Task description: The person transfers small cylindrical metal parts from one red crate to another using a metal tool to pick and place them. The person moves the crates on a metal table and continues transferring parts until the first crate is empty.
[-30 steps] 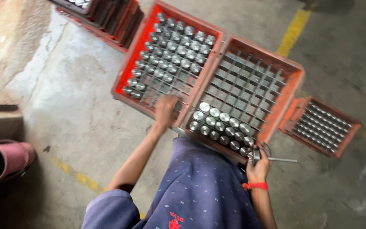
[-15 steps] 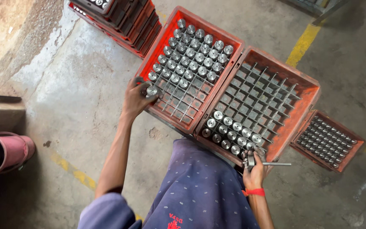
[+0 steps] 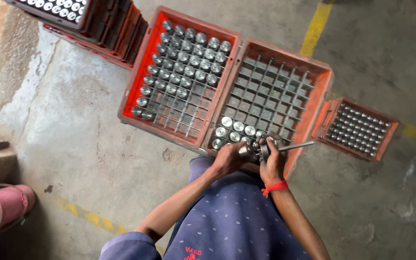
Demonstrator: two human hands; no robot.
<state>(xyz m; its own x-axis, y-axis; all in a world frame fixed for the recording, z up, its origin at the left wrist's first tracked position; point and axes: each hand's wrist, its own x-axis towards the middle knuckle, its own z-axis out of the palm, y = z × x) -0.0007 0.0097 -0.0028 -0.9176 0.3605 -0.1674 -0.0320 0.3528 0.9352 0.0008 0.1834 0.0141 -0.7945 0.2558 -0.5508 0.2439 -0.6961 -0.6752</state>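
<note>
My left hand [image 3: 228, 158] is closed around a round metal part [image 3: 244, 152] at the near edge of the middle red crate [image 3: 324, 91]. My right hand [image 3: 271, 160], with a red thread at the wrist, grips a metal rod tool [image 3: 294, 146] that sticks out to the right, and its end meets the part. The middle crate has a grid of cells, with several shiny metal parts [image 3: 237, 128] only in the near-left cells. The left red crate [image 3: 138, 72] holds several rows of the same parts [image 3: 184, 62]; its near rows have bare cells.
A smaller red tray [image 3: 327, 120] of small metal pins lies right of the middle crate. Stacked red crates [image 3: 107, 29] stand at the top left. A pink cylinder [image 3: 1, 208] lies at the left edge. Yellow floor lines [image 3: 316, 26] cross the concrete.
My left hand left the near corner of the left crate and came back with a metal part to my right hand at the middle crate. The view has shifted slightly.
</note>
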